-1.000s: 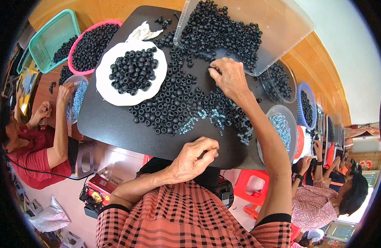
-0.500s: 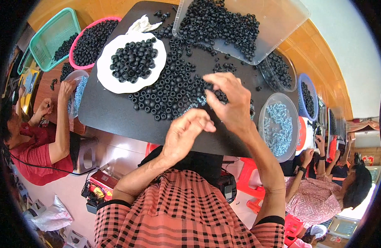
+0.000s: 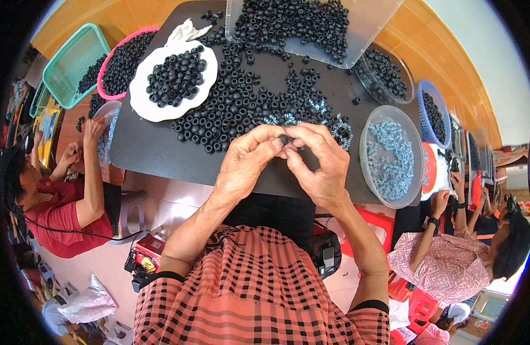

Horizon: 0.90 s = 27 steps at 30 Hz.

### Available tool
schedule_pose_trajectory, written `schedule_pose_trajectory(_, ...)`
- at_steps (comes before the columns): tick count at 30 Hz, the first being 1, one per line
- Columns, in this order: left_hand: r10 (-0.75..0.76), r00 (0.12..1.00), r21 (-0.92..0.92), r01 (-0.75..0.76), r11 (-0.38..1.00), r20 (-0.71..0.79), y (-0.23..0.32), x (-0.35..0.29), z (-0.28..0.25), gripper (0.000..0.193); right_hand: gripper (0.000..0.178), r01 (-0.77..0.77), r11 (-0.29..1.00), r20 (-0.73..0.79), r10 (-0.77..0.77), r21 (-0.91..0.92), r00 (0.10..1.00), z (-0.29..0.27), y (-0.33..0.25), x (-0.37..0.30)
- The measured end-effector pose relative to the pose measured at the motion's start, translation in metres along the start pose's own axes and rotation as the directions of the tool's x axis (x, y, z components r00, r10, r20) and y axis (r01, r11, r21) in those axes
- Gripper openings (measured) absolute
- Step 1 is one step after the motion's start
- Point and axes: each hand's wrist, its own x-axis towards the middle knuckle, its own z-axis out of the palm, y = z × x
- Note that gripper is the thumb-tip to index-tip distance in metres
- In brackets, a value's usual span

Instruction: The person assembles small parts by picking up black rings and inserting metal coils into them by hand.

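Left hand (image 3: 245,164): raised over the near edge of the bench (image 3: 156,146), palm turned to the right, forearm coming up from the lower edge; its fingers (image 3: 272,145) are pressed together and pinch a small black ring (image 3: 284,140).
Right hand (image 3: 318,164): opposite the left one, knuckles up, wrist bent; fingertips closed on the same ring, touching the left fingertips.
Small black ring: between both hands, above the bench, just in front of the loose pile of black rings (image 3: 242,103).
White plate (image 3: 173,80): left of the pile, carries more black rings.
Clear round bowl (image 3: 391,155): right of the hands, holds pale small parts.
Clear tray (image 3: 311,26): far side, filled with black rings.
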Motion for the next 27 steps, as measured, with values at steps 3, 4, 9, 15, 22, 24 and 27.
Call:
schedule_pose_trajectory(3, 0.046, 0.998, -0.001, -0.046, 0.999, 0.037, -0.007, -0.001, -0.002, 0.02, 0.034, -0.04, 0.997, -0.026, 0.042, 0.063, 0.999, -0.005, 0.002, -0.01)
schedule_pose_trajectory(4, 0.064, 0.997, 0.095, -0.068, 0.993, 0.037, -0.007, -0.002, -0.001, 0.02, 0.029, -0.042, 0.995, -0.022, 0.044, 0.085, 0.999, -0.006, 0.003, -0.014)
schedule_pose_trajectory(9, 0.09, 0.995, 0.378, -0.102, 0.92, 0.049, -0.004, -0.009, 0.005, 0.02, 0.026, -0.127, 0.974, -0.043, 0.138, 0.188, 0.99, -0.002, 0.006, -0.027)
schedule_pose_trajectory(15, 0.186, 0.979, 0.55, -0.199, 0.811, 0.081, -0.004, -0.013, 0.012, 0.021, 0.027, -0.153, 0.976, -0.063, 0.165, 0.154, 0.984, -0.004, 0.004, -0.031)
schedule_pose_trajectory(22, 0.418, 0.885, 0.782, -0.406, 0.473, 0.207, -0.008, -0.01, 0.016, 0.025, 0.021, -0.198, 0.955, -0.073, 0.219, 0.22, 0.973, -0.001, 0.01, -0.035)
schedule_pose_trajectory(24, 0.443, 0.868, 0.781, -0.432, 0.451, 0.224, -0.008, -0.01, 0.015, 0.025, 0.019, -0.215, 0.95, -0.076, 0.238, 0.228, 0.968, -0.001, 0.011, -0.036)
schedule_pose_trajectory(27, 0.372, 0.908, 0.774, -0.373, 0.512, 0.192, -0.004, -0.01, 0.016, 0.024, 0.017, -0.279, 0.925, -0.054, 0.302, 0.258, 0.952, -0.002, 0.012, -0.038)
